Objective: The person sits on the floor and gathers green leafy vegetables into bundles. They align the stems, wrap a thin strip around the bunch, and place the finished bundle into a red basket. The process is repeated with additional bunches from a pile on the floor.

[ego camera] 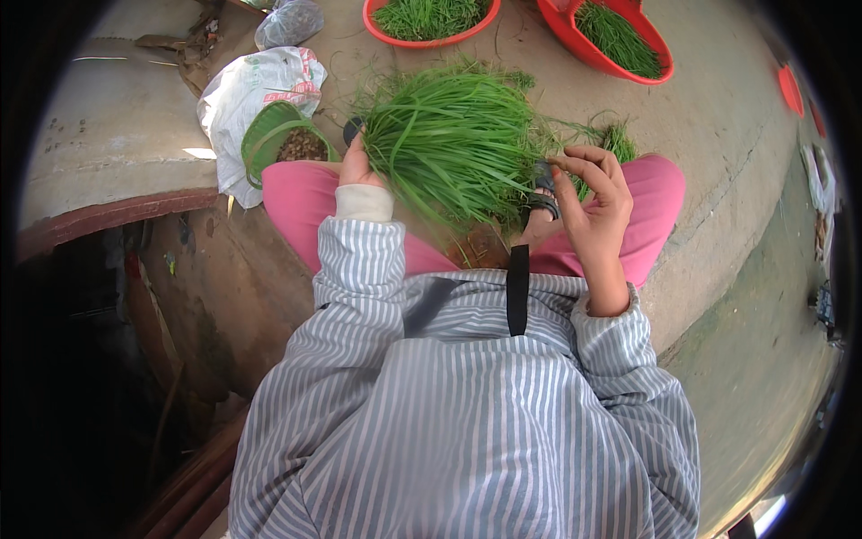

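A thick bunch of long, thin green leaves (458, 135), like Chinese chives, spreads out between my knees. My left hand (360, 162) grips the bunch at its left end, with the leaf tips fanning right. My right hand (596, 195) is raised at the right of the bunch, its fingers curled and the thumb near the forefinger; whether a thin strand lies between them I cannot tell. Beneath and around the bunch lie loose leaves and trimmings, and a smaller green heap (618, 141) is partly hidden behind my right hand.
Red plastic basins with greens stand ahead, one at the centre (431, 44) and one at the right (663, 67). Left are a green basket (259, 138) with brown bits, a white plastic sack (236, 87) and a tied clear bag (289, 23). A red-edged ledge (121, 219) borders a dark gap.
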A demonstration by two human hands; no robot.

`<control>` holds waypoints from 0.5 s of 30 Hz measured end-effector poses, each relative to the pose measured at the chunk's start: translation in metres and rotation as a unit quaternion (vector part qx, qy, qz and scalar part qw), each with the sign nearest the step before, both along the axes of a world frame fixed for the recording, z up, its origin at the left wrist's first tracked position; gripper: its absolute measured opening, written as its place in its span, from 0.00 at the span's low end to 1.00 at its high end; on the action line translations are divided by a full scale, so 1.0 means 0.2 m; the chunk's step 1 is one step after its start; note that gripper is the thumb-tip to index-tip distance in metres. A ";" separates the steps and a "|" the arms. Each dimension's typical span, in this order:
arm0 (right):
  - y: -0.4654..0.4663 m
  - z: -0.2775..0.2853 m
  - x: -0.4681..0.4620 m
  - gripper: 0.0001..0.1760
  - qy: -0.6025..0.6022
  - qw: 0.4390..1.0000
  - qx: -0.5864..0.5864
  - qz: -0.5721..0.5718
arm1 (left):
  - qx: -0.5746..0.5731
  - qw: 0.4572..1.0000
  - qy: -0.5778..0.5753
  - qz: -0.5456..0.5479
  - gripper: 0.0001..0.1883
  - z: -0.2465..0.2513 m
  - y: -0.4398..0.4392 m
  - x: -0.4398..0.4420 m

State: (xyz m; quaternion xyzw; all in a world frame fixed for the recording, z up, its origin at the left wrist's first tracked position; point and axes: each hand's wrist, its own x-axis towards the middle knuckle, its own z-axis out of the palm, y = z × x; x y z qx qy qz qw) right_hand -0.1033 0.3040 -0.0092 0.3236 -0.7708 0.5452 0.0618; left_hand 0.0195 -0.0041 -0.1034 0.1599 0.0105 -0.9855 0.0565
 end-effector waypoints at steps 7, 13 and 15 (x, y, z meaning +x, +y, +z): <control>-0.11 0.12 0.02 0.22 -0.159 0.962 -0.041 0.220 | -0.011 1.000 0.013 0.007 0.17 0.08 0.10 -0.02; -0.21 0.07 -0.03 0.31 -0.097 0.975 -0.007 0.201 | -0.024 0.999 0.000 -0.029 0.16 0.10 0.09 -0.03; -0.22 0.07 -0.06 0.29 -0.114 0.972 -0.019 0.204 | -0.021 0.999 0.003 -0.030 0.16 0.09 0.10 -0.02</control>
